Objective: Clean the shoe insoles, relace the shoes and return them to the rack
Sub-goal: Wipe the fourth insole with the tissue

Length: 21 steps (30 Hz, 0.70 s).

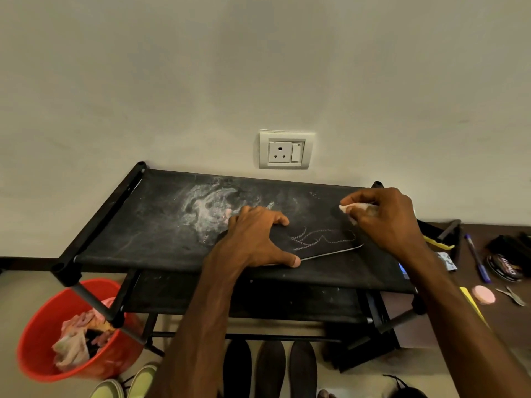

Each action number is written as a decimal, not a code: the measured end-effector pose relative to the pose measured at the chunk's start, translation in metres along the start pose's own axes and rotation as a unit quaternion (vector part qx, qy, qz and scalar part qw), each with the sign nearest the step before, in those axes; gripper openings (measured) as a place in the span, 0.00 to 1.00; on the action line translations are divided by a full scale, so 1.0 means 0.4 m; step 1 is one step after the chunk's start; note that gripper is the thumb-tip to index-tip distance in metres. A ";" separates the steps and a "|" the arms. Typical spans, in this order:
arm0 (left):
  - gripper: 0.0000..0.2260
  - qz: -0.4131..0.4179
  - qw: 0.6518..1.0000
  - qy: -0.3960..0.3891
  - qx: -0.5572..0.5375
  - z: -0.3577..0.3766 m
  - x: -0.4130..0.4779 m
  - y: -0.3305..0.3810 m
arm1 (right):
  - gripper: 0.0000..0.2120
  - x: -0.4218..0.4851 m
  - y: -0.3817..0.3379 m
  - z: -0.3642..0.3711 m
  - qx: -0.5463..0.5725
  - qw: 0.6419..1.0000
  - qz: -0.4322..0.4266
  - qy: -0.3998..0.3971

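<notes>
Firstly, at the low left a red bucket point(37, 357) stands on the floor, partly behind a leg of the rack point(120, 242); crumpled rags point(74, 340) lie inside it, and I cannot tell what kind. Beside it, at the bottom edge, the toes of two yellow-green shoes point(126, 383) are cut off by the frame.

The rack is black and its top shelf is of dark fabric. White powder point(207, 214) is smeared on the left half of this shelf.

The left hand point(255, 234) lies on the shelf near the middle. It grips the near end of the insole point(324, 239) across its width, with bent fingers on the far edge and the thumb on the near edge. The insole is dark, lies flat on the top shelf and shows a pale zigzag stitching; the end under the hand is hidden.

On the wall above there is a white wall socket point(284, 150). Below the rack, the tips of three dark shoes point(270, 366) stand on the floor, in shadow and hard to see.

The right hand point(385, 219) is closed on a small white piece point(353, 208), just above the far end of the insole; whether it is cloth or paper, I cannot tell.

At the right, a brown desk point(502, 326) carries a brush point(436, 237), a blue pen point(477, 258), a round tin point(502, 268) and a pink disc point(484, 294). The right forearm covers part of them.
</notes>
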<state>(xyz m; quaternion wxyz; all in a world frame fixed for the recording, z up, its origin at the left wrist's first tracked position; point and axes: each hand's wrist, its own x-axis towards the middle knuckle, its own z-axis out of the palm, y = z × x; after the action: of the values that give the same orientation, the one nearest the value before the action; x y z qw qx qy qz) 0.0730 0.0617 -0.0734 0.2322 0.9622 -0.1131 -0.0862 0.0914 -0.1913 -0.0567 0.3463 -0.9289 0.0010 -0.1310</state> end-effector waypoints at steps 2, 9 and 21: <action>0.37 -0.001 1.000 -0.003 0.001 -0.006 -0.002 -0.004 | 0.07 0.003 -0.001 -0.002 -0.004 1.000 0.002 -0.010; 0.37 -0.014 1.000 -0.006 -0.004 -0.020 -0.008 -0.018 | 0.06 0.006 0.011 -0.013 -0.064 0.987 0.037 -0.144; 0.36 -0.035 0.999 -0.020 0.000 -0.015 -0.010 -0.008 | 0.05 -0.005 -0.024 -0.045 -0.122 0.951 0.041 -0.281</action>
<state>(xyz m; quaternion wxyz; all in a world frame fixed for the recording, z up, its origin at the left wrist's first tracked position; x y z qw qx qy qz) 0.0712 0.0679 -0.0692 0.2268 0.9636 -0.0837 -0.1140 0.0840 -0.1954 -0.0379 0.2219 -0.9625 -0.0423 0.1506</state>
